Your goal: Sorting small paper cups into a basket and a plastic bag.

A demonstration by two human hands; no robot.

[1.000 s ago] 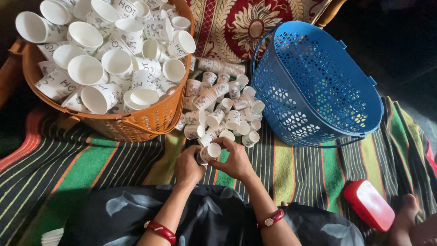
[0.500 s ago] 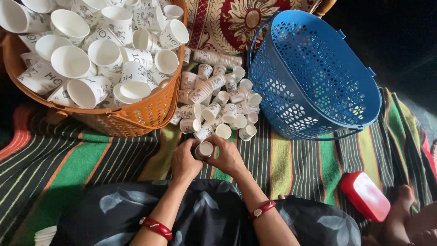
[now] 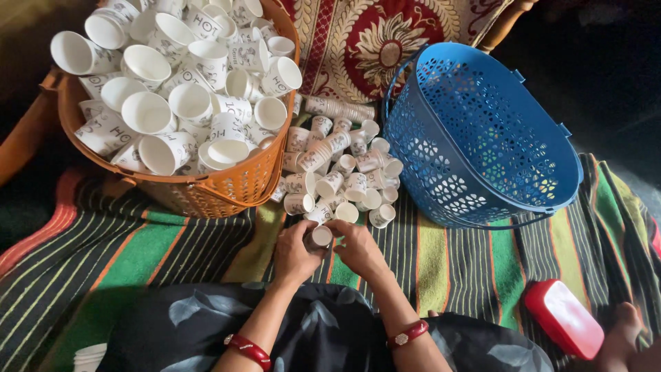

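Both hands, left hand and right hand, close together around one small paper cup at lower centre. Smooth white cups fill the woven orange basket, upper left.

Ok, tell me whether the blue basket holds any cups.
No: the blue basket lies tipped with its perforated inside bare, the small paper cups piled on the cloth beside it.

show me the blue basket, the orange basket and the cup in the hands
blue basket [image 3: 441, 148], head view, on its perforated side wall
orange basket [image 3: 237, 182], head view, on its front wall
paper cup [image 3: 320, 236], head view, on its open rim, between both hands
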